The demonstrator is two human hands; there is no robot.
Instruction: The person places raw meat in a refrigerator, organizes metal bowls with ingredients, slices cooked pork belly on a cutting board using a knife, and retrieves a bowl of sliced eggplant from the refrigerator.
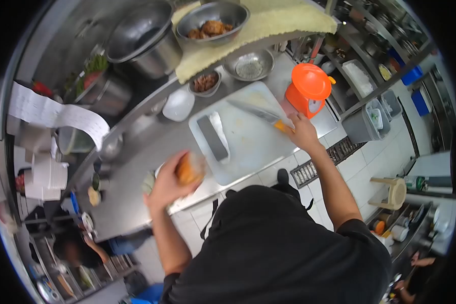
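My right hand [304,133] is closed around the orange handle of a large kitchen knife [256,112]. The blade lies flat on, or just over, a white cutting board [253,157] and points to the upper left. In my left hand [166,182], left of the board, is an orange, rounded piece with a pale end [189,169]; motion blurs it, and I cannot make out its kind. A dark grey rectangular slab [212,138] rests on the board with a white strip along its right side.
An orange kitchen scale [309,91] stands beyond my right hand. Behind the board are a bowl of meat pieces [206,82], a perforated metal bowl [248,65] and a white bowl [178,105]. A paper strip [55,109] hangs at left. Other people work at both lower sides.
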